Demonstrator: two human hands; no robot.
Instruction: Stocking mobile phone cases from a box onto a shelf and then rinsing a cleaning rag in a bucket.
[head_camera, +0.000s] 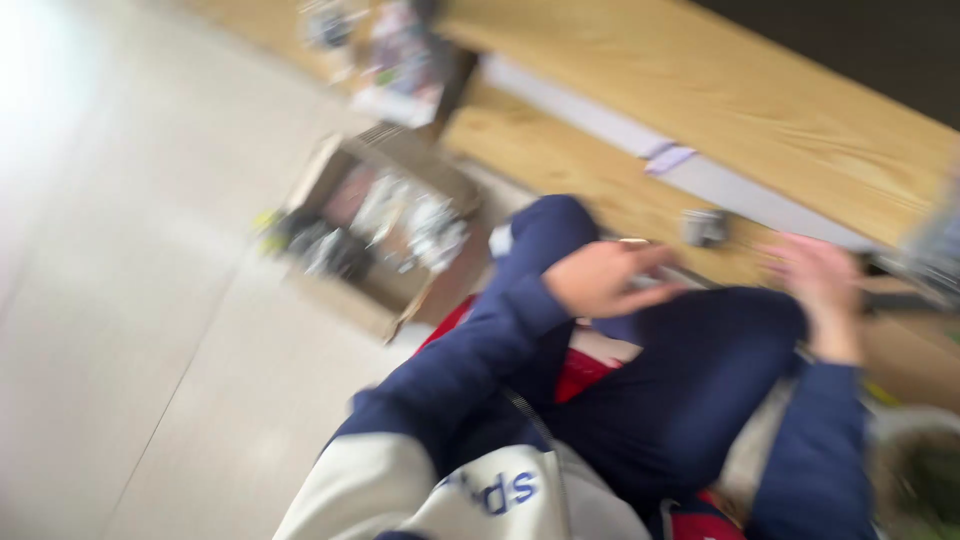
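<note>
Head view, tilted and heavily motion-blurred; fine detail is lost throughout.

Left hand (600, 278): at about centre of frame, just right of the middle, out of a navy sleeve (500, 340). Fingers (655, 262) curl loosely toward 3 o'clock. A thin pale edge shows at the fingertips, but blur hides whether anything is held. Grip state: cannot tell.

Right hand (822, 280): at 3 o'clock from the left hand, well apart from it, its forearm running down toward 5 o'clock in a matching navy sleeve. Fingers look spread and apart, palm toward the wooden surface (760, 90); nothing seen in it.

Small grey object (705, 227): sits on the wooden surface between the two hands, toward 12 o'clock of the gap, touching neither. Kind not readable.

Below both hands, a knee in dark navy trousers (700, 380) fills the lower middle. A red patch of clothing (580, 372) shows beside it.

Cardboard box (385, 230): open, on the pale floor (150, 300) at 9 o'clock from the left hand, near the left sleeve. It holds a jumble of light and dark items, not identifiable.

A pale strip with a small purple tag (668, 157) runs along the wooden surface at 12 o'clock from the hands.
</note>
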